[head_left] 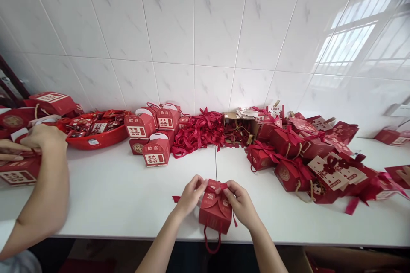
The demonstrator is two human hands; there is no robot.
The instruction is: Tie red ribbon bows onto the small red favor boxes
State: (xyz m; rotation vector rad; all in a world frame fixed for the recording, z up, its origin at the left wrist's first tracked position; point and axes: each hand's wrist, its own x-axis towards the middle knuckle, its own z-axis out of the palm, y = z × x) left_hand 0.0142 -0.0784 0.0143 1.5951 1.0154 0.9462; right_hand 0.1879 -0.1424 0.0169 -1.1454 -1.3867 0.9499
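A small red gift box (215,216) with a rounded folded top stands near the front edge of the table, its cord handle hanging toward me over the edge. A red ribbon (221,188) lies across its top. On the left side of the box, my left hand (193,194) pinches the ribbon, and a loose ribbon end sticks out beyond it. My right hand (239,201) is closed on the ribbon at the box's upper right. The fingertips partly cover the ribbon, so whether a knot or loop is there cannot be made out.
Behind the box lies a ribbon heap (201,132), beside an open carton (241,127). Upright boxes (156,153) and a red candy basin (98,138) stand left of it. Ribboned boxes (293,172) are piled at right. A co-worker's arm (48,179) handles a box at far left.
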